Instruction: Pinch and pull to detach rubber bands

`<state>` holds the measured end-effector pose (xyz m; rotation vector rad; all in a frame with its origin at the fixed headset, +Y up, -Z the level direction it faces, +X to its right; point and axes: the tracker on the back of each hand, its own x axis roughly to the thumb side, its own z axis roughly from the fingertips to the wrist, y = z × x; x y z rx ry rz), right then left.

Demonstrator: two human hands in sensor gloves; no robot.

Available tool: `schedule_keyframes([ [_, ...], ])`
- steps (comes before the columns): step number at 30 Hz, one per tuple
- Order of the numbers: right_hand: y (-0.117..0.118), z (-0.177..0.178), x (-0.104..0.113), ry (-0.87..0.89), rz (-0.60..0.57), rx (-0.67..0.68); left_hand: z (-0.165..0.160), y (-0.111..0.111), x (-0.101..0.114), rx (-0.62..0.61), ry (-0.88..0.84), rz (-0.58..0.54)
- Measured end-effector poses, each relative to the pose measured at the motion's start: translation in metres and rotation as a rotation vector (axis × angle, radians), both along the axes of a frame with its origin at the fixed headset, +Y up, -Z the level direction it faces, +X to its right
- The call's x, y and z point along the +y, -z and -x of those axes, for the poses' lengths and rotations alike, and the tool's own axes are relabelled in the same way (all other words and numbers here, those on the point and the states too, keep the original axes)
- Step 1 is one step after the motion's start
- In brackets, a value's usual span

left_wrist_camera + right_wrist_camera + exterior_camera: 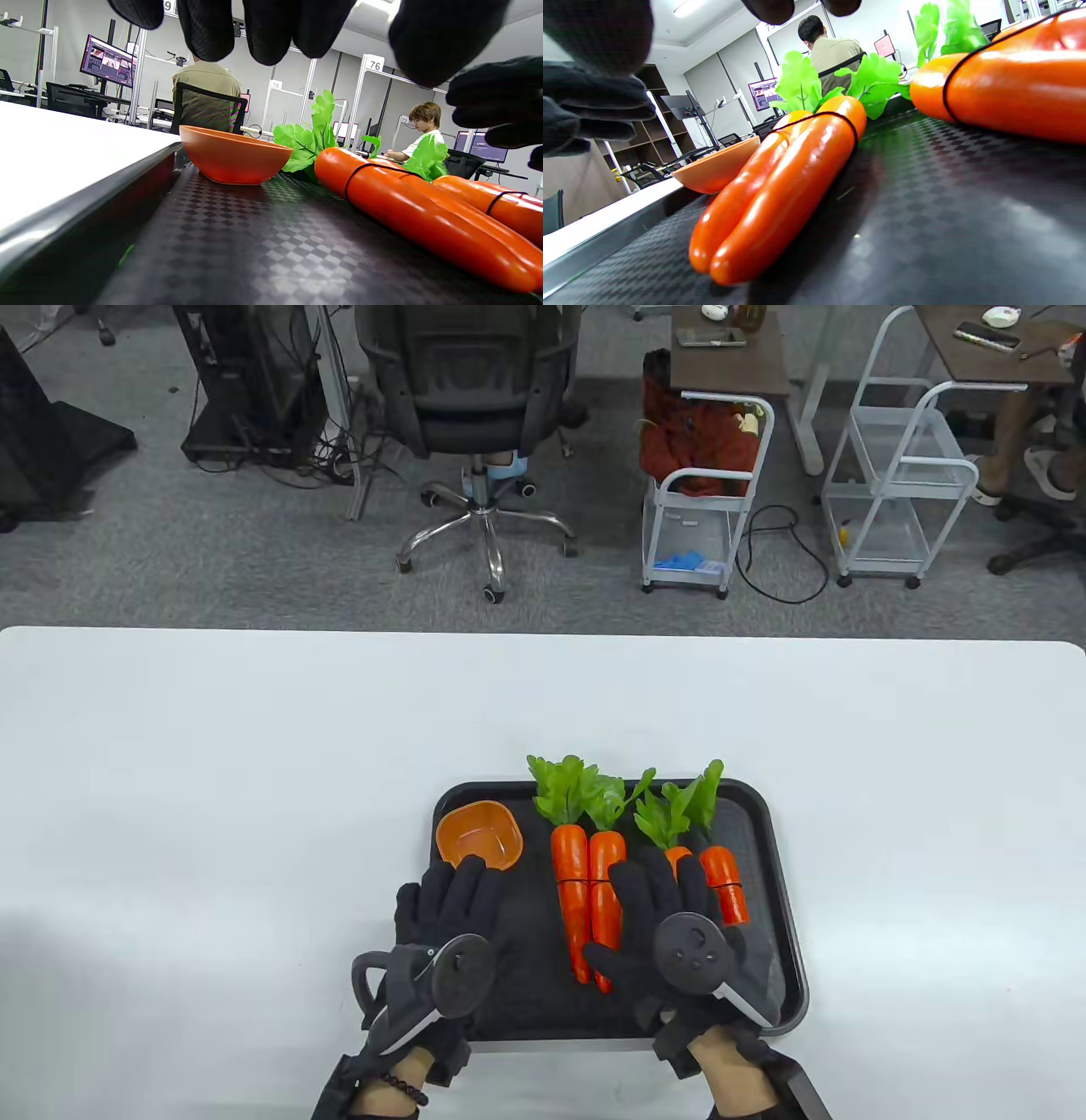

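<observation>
While both hands hover low over it, the white bench (254,780) carries a black tray (785,899) with a checkered liner. Left hand (445,937) sits over the tray's left part, fingers (267,29) spread and hanging loose, gripping nothing; liner visible under the tips in the left wrist view. Right hand (679,933) is over the tray's middle, fingers (657,882) splayed, holding nothing as far as the views show; whether the tips touch the right carrot pair can't be told.

Left carrot pair (585,899) lies between the two hands, just left of the right hand's fingers, leaves pointing away from the fingertips. Right carrot pair (721,878) lies just beyond and right of the right hand's fingers, partly hidden by them in the table view.

Orange bowl (479,836) sits upright just beyond the left hand's fingertips, at the tray's far left corner.

Black rubber band (855,131) wraps the left carrot pair around its upper part, in place. Second rubber band (946,95) wraps the right carrot pair, also in place, close to the right hand's fingers.
</observation>
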<state>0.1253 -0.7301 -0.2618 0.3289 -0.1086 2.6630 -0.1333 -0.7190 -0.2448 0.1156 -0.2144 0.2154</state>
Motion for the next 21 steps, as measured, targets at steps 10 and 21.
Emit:
schedule_keyframes([
  [10, 0.002, 0.001, 0.001, 0.010, 0.017, -0.012, 0.002, 0.001, 0.000, 0.003, -0.009, 0.008],
  [21, 0.013, 0.020, 0.013, -0.098, 0.061, -0.061, 0.005, 0.000, 0.003, 0.001, -0.041, 0.007],
])
